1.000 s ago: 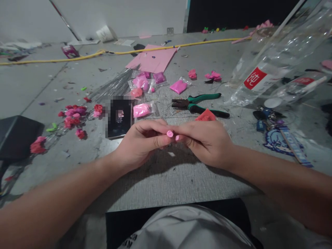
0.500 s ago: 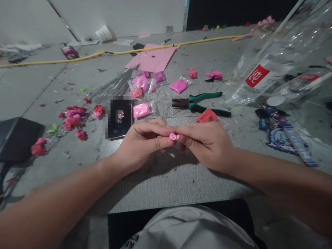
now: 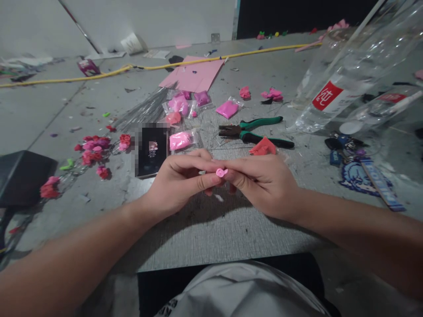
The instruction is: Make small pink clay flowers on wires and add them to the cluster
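Pink flower between left hand and right hand, touching both; each grip narrow, pinching it; long axis unclear.

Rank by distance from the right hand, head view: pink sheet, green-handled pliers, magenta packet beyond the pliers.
From the right hand:
1. Green-handled pliers: just beyond the hand.
2. Magenta packet: beyond the pliers, a bit left.
3. Pink sheet: farther back and left.
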{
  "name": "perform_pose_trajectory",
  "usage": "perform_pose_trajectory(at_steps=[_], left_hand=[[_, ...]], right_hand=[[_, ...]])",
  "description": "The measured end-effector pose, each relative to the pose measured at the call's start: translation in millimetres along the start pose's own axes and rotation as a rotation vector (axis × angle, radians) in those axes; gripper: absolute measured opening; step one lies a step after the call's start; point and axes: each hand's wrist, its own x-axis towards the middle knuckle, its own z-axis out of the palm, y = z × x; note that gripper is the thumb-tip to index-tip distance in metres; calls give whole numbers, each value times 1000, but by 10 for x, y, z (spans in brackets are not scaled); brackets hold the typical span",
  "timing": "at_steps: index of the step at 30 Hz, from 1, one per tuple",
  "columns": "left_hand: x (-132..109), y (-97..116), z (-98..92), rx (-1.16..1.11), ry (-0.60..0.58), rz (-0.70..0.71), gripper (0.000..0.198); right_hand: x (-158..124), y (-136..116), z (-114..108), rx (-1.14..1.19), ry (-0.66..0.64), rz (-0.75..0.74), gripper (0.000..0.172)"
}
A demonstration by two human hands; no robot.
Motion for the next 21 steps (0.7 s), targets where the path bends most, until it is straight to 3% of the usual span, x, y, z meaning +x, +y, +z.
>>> perform_pose_trajectory(at_steps=[9, 14, 21], left_hand=[[-7, 17, -11, 126, 22, 122, 20], [-12, 23, -40, 147, -47, 129, 25], [-15, 79, -35, 224, -139, 150, 24]], right_hand=[[-18, -32, 26, -58, 37, -8, 22], [-25, -53, 26, -45, 47, -35, 20], [-59, -68, 23, 26, 40, -20, 30]])
